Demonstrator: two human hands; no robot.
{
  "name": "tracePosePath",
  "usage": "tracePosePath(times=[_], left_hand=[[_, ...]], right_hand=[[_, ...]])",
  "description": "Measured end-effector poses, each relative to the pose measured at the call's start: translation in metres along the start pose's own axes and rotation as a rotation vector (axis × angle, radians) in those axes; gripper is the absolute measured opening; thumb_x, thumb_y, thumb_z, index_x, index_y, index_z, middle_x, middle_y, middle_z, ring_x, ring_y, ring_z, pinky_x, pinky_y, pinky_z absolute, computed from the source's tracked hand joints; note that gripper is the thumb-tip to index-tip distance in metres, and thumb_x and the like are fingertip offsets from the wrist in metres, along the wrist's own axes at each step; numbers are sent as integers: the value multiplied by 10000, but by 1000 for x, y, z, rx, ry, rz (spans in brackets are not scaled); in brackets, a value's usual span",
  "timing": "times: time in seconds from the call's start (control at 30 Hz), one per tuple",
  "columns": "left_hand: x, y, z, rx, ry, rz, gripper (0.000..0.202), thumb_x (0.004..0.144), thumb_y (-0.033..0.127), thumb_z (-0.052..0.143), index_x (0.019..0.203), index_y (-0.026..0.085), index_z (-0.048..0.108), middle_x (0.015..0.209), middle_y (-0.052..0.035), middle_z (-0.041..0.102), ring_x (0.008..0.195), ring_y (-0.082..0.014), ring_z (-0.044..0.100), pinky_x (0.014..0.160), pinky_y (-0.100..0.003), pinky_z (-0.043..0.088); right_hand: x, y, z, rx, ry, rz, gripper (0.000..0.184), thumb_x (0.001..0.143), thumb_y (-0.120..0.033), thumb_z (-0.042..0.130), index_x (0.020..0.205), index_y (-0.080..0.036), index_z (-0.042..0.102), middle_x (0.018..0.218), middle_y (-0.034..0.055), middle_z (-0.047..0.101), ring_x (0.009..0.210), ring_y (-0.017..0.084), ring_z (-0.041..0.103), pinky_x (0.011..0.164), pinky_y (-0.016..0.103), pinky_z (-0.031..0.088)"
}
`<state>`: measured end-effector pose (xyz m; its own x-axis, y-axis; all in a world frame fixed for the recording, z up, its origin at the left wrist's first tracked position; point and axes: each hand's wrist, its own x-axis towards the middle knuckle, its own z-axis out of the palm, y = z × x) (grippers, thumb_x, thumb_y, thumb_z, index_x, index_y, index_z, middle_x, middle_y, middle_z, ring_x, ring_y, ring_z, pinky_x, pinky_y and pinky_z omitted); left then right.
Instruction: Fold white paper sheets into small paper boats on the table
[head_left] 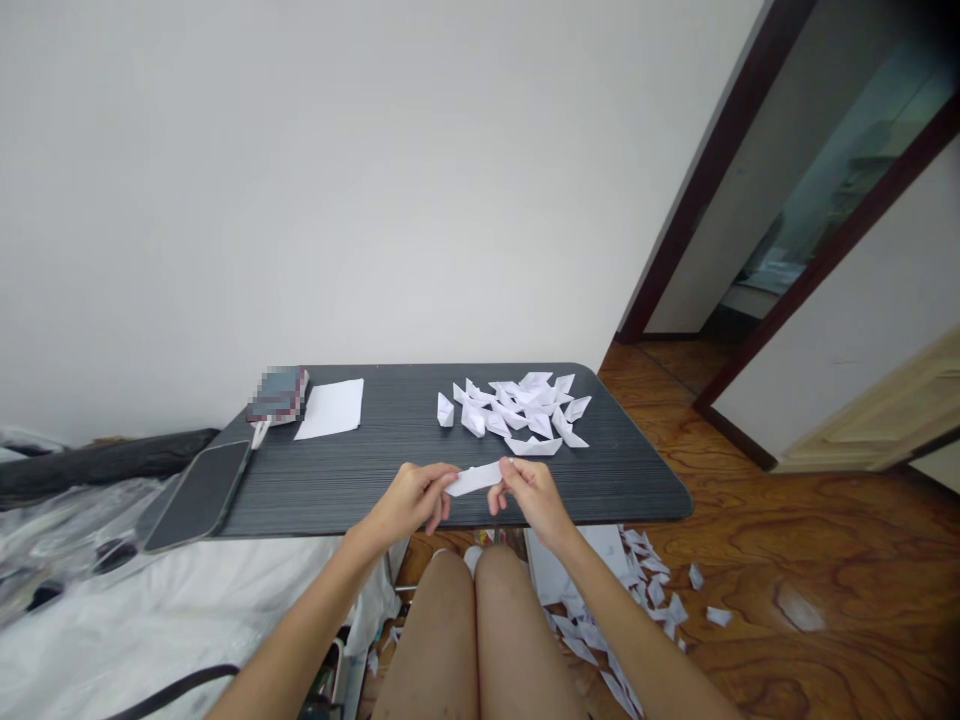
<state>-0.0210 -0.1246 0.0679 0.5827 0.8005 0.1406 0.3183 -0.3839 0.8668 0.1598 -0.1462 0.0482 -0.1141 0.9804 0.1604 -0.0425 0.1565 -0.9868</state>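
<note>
A narrow folded strip of white paper point(475, 479) is stretched level between my two hands, just above the near edge of the dark table. Its left end is pinched by my left hand point(417, 497), thumb against fingers. My right hand point(531, 490) grips the other end between thumb and forefinger. Beyond the hands, on the table, lies a cluster of folded white paper boats point(534, 395), some overlapping. One more folded paper piece point(445, 410) stands a little apart on the cluster's left.
The dark table point(397, 430) backs onto a white wall. On its left are a stack of white sheets point(330, 408), a blurred book-like object point(279, 394) and a phone-like dark slab point(202, 492). Many folded papers point(652, 580) litter the wooden floor at right. A bed-like white surface point(187, 610) adjoins at left.
</note>
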Motion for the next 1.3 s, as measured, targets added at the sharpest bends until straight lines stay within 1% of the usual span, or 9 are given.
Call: tracePosePath(times=[0.17,0.27,0.37,0.47,0.83,0.97,1.07,1.2,1.3], left_hand=[[-3,-14,-17,-172,224,-28,352,816,340,407,1011,76,536,560,-8,578,396,-81,530,443,-188,403],[2,-20,-15,-211,178,-74,419,821,373,386,1092,65,474,698,-66,624,465,-107,573,404,-185,376],[14,-20,-3,-274,60,-114,465,839,417,303,864,33,564,609,-88,621,432,-110,553,414,-202,396],[26,-20,4,-279,83,-87,491,843,423,283,700,52,571,504,-78,594,427,-110,535,448,-211,409],[33,-38,-13,311,124,39,360,859,301,289,769,143,600,592,-19,593,562,-122,544,606,-228,406],[35,-61,-47,505,305,77,309,834,269,348,1029,144,552,888,-66,615,827,-166,560,763,-272,411],[31,-91,-91,675,496,11,328,783,305,433,1020,118,563,996,-102,578,935,-206,527,848,-321,386],[22,-127,-137,762,496,-130,445,695,415,525,1020,114,569,1054,-114,564,969,-236,520,873,-347,379],[19,-142,-147,765,493,-218,498,667,481,523,986,105,591,1035,-121,582,945,-247,535,843,-342,399]], right_hand=[[5,8,-12,17,173,-42,364,802,-441,407,709,-125,563,404,-13,504,393,93,407,442,225,330],[10,16,-17,-25,117,-52,392,816,-421,393,951,-104,579,489,0,530,463,107,440,475,234,356],[15,22,-16,-101,7,-108,380,833,-384,374,1038,-125,561,607,20,555,545,113,467,539,245,390],[19,23,-15,-198,-80,-205,346,849,-332,357,1076,-149,544,749,46,573,605,114,486,602,259,414],[36,31,-17,-584,-181,-361,369,855,-201,307,1205,-223,424,1151,92,462,853,167,518,755,322,437],[42,38,-17,-643,-62,-351,363,847,-190,306,1180,-204,450,1079,95,504,815,167,529,778,338,428],[46,44,-22,-756,98,-384,382,814,-154,328,1173,-185,455,1081,104,500,951,203,484,839,372,386],[44,46,-23,-982,292,-406,505,704,-74,372,1187,-206,438,1121,96,462,970,242,428,797,421,361],[41,44,-15,-1069,347,-401,541,664,-47,372,1164,-234,458,1138,85,441,900,236,426,738,413,352]])
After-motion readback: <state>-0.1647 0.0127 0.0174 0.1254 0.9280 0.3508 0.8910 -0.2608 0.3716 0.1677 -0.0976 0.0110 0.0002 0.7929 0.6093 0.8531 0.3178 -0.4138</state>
